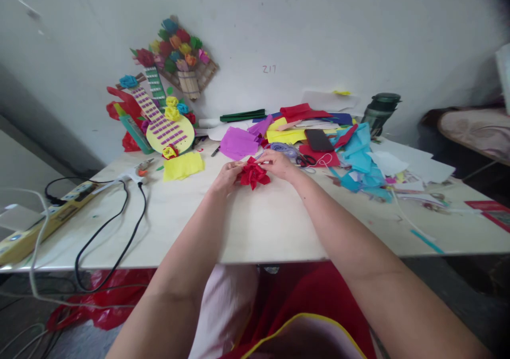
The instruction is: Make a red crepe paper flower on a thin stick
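**Both hands are pinching a red paper flower at table centre**

The red crepe-paper flower (253, 174) is sitting just above the pale table (255, 226), a little beyond the middle of it, between the two hands. The left hand (224, 178) is closing on it from 9 o'clock, fingertips curled in against the petals. The right hand (279, 165) is gripping it from 2 o'clock with thumb and fingers drawn together on the upper edge. A thin pale stick (239, 164) seems to be poking out at 10 o'clock by the left fingers. Whether it is running into the flower is too small to tell.

The flower is looking very light and soft, with crinkled, thin and loosely gathered petals. It is likely to be crushing under a firm squeeze and tearing if pulled by a single petal. The safest hold is probably the gathered core or underside, where the layers are bunching and the paper is thickest, taken with light fingertip pressure and not a full fist.

Around it:
- A purple tissue sheet (238, 142) is lying at 12 o'clock.
- Black-handled scissors (306, 160) are resting near the right hand at 2 o'clock.
- A heap of blue tissue (360, 160) is spreading out at 3 o'clock.
- A yellow paper piece (183, 166) is lying at 9 o'clock, with a paper guitar (165, 128) leaning behind it at 10 o'clock.
- A power strip (43, 218) with a black cable is lying well apart at the left edge.
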`<action>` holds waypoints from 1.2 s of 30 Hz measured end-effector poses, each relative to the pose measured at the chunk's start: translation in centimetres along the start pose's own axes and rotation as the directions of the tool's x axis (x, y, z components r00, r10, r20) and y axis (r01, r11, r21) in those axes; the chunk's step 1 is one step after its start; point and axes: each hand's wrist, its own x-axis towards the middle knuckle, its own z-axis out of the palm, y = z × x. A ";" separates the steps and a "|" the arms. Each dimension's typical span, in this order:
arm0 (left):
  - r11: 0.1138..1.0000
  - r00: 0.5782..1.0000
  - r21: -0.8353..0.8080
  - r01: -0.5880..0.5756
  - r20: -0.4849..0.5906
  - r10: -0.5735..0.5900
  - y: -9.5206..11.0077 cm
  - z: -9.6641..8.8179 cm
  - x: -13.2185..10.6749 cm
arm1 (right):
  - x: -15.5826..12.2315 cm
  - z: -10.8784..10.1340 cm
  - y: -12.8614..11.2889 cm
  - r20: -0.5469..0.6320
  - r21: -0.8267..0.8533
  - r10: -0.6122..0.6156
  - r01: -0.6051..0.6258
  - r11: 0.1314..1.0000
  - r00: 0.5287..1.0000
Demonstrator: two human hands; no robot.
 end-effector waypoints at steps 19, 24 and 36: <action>0.996 0.998 0.065 0.055 -0.037 -0.052 0.9 1.3 -0.9 | -0.1 -0.3 0.8 0.088 0.100 -0.050 0.041 0.994 0.995; 0.998 0.999 0.036 0.054 -0.010 -0.054 0.6 1.3 -0.6 | -0.1 -0.3 0.9 0.075 0.091 -0.053 0.046 0.995 0.996; 0.993 0.995 0.068 0.096 0.007 -0.097 0.2 1.0 -0.3 | 0.0 -0.2 0.7 0.070 0.011 -0.010 0.009 1.000 0.997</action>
